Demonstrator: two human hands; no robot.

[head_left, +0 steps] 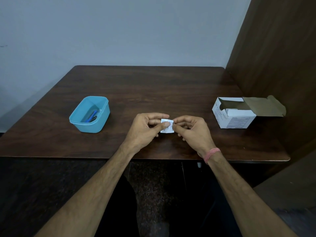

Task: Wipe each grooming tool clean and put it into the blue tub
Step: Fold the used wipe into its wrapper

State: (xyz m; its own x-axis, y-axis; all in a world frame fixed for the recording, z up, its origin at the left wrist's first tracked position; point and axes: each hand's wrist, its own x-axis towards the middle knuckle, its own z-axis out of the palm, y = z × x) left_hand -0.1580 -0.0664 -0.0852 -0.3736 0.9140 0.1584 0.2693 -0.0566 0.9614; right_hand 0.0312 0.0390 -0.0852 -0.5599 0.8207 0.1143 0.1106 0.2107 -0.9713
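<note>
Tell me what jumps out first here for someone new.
Both hands, the left hand and the right hand, meet at the near middle of the dark table and pinch a small white packet between them. To the left stands the blue tub with tools already inside. To the right lies an opened white box, flap out.

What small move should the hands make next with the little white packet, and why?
Probably tear it open. The left hand and right hand both pinch the small white printed packet, which looks sealed, over the dark wooden table; no wipe is out yet. The blue plastic tub holds tools.
</note>
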